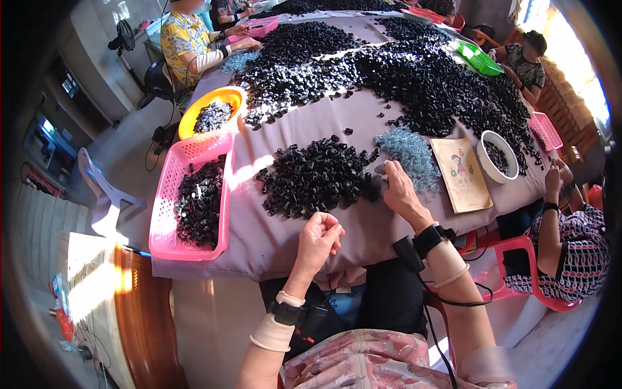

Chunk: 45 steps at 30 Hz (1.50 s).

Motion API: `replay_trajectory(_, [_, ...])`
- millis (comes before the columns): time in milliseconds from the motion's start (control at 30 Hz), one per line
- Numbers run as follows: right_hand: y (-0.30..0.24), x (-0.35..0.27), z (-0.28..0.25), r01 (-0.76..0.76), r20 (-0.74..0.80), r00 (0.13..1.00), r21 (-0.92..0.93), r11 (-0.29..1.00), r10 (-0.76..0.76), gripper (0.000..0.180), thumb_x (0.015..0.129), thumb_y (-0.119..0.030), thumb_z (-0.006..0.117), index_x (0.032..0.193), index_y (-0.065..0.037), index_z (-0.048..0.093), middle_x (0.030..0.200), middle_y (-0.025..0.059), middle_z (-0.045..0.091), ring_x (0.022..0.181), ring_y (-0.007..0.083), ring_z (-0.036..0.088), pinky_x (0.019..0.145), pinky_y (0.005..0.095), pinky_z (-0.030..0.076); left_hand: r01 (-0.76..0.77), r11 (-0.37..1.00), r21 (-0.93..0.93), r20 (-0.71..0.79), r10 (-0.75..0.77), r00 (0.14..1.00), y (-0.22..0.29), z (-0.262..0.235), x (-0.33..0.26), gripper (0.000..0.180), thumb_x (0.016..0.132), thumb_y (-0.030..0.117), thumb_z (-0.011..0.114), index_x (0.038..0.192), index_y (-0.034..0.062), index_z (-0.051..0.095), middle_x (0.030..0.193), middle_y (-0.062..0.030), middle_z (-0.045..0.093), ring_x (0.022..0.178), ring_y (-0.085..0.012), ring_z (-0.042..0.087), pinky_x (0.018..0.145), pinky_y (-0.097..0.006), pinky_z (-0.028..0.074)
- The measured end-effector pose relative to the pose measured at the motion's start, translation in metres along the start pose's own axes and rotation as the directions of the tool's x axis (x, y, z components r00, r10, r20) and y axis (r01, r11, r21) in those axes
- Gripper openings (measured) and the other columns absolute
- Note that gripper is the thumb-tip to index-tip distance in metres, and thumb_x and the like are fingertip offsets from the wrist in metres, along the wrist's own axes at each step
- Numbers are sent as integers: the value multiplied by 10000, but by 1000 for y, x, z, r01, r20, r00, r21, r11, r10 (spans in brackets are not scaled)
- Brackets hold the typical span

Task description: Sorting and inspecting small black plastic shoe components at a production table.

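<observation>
My left hand is curled into a loose fist at the near table edge, pinching a small black piece between thumb and fingers. My right hand reaches forward, fingers resting at the edge between a heap of small black plastic rings and a bundle of pale blue springs. Whether the right fingers hold anything is hard to see. Both wrists wear black straps and beige bands.
A pink basket of black pieces sits at the left, a yellow bowl behind it. A booklet and a white bowl lie to the right. A huge spread of black pieces covers the far table. Other people sit around it.
</observation>
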State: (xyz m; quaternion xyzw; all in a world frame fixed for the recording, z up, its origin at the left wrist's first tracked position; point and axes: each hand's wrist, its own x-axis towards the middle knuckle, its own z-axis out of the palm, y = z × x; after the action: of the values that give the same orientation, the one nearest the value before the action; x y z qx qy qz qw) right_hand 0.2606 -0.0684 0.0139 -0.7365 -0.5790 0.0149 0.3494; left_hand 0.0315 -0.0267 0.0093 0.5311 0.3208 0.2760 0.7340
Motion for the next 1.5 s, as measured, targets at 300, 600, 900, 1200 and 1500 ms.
replay_trajectory(300, [-6, 0, 1, 42, 43, 998, -71, 997, -39, 381, 676, 98, 452, 1021, -51, 517, 928, 158, 549, 913, 367, 532, 746, 429, 446, 5, 999, -44, -9, -5, 1000, 1, -1, -2, 62, 882, 34, 542, 916, 30, 490, 759, -65, 593, 524, -51, 524, 417, -173, 411])
replay_trajectory(600, [-46, -35, -15, -236, 125, 972, 462, 855, 200, 282, 754, 82, 530, 1018, -15, 555, 854, 107, 611, 763, 200, 600, 673, 297, 474, -6, 1000, 30, -18, 7, 1000, 5, 0, -7, 134, 842, 58, 616, 967, 26, 581, 744, 5, 587, 540, -23, 509, 435, -163, 408])
replay_trajectory(900, [-68, -59, 11, -390, 329, 919, 685, 615, 217, 287, 796, 38, 619, 1065, 8, 523, 908, 94, 642, 857, 130, 609, 743, 267, 492, -91, 979, 185, -64, 104, 993, 1, 15, -6, 166, 819, 94, 663, 974, 34, 653, 687, 41, 597, 503, 6, 473, 420, -147, 371])
replay_trajectory(1200, [-75, -65, 12, -377, 307, 926, 705, 601, 220, 311, 776, 82, 606, 1064, 9, 514, 912, 86, 638, 861, 123, 608, 751, 256, 493, -17, 965, 260, -120, 50, 992, 7, 18, -6, 98, 841, 103, 632, 878, 12, 629, 665, 9, 599, 500, -30, 485, 451, -200, 399])
replay_trajectory(1500, [-81, -62, 5, -312, 207, 950, 554, 772, 235, 363, 752, 107, 562, 1085, -35, 544, 846, 75, 627, 757, 132, 598, 674, 267, 486, 10, 982, 188, -147, 18, 989, 4, 15, -5, 151, 890, 186, 580, 831, 47, 576, 663, 6, 578, 491, -32, 485, 418, -199, 391])
